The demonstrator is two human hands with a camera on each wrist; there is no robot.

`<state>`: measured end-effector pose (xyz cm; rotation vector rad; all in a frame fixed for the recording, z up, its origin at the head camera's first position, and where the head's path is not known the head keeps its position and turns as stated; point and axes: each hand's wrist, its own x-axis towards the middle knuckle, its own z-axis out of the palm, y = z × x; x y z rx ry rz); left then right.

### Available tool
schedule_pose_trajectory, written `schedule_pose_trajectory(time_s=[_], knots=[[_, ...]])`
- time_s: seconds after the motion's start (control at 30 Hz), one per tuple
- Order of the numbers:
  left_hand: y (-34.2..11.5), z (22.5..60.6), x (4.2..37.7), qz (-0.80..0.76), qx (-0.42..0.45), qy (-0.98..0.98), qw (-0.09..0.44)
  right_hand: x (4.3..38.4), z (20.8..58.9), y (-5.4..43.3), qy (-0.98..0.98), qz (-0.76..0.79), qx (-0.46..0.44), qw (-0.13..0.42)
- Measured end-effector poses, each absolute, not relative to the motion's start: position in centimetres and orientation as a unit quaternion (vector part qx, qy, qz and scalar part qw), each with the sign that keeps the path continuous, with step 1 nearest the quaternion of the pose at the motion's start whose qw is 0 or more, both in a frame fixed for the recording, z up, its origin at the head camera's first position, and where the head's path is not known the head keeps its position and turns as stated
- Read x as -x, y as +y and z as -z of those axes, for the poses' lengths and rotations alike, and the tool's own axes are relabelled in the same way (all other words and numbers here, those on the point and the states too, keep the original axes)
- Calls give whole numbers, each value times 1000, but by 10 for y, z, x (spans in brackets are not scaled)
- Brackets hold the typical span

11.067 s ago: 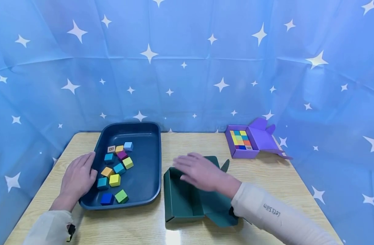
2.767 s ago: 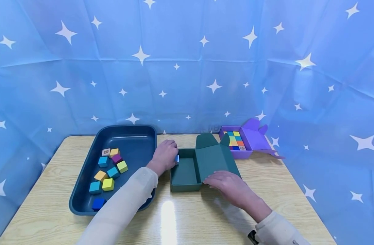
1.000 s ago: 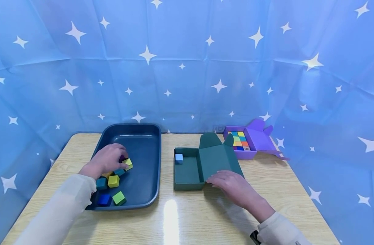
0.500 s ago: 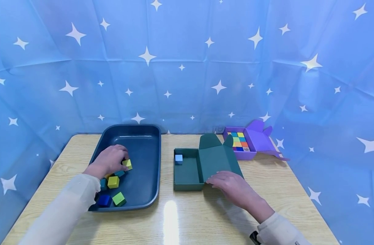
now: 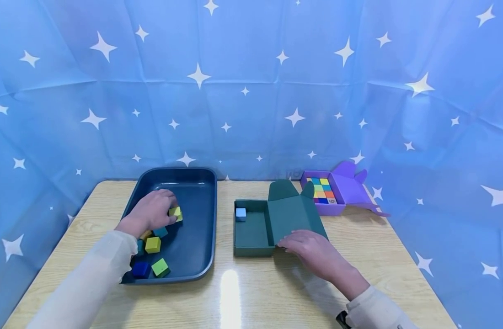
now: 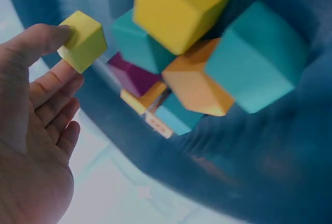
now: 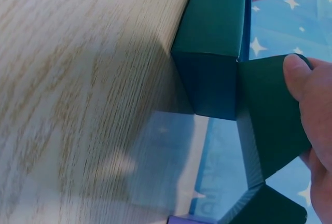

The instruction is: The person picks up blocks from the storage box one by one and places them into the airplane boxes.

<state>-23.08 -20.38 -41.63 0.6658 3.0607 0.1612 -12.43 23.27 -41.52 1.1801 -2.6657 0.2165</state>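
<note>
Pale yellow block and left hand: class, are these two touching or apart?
Touching. The left wrist view shows it plainly: the left hand pinches the pale yellow block between thumb and finger.

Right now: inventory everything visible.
Tray: 1, dark blue, left
Loose cubes: 10, 3 teal, 2 orange, yellow, blue, green, purple, wooden, tray
Held cube: 1, yellow, left hand
Front box: 1, green, centre
Boxed cube: 1, light blue, front box
Rear box: 1, purple, right
Packed cubes: several, multicoloured, rear box
Table: 1, wood, underneath
Backdrop: 1, blue, behind
Strap: 1, black, right wrist
Sleeves: 2, cream, arms
Left hand: 1, tray
Right hand: 1, box lid
</note>
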Motion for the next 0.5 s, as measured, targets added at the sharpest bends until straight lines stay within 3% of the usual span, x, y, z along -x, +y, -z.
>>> schedule_pose_trajectory(time_s=[0.5], knots=[[-156, 383, 237, -95, -242, 964, -53, 125, 414, 230, -904, -67, -406, 116]])
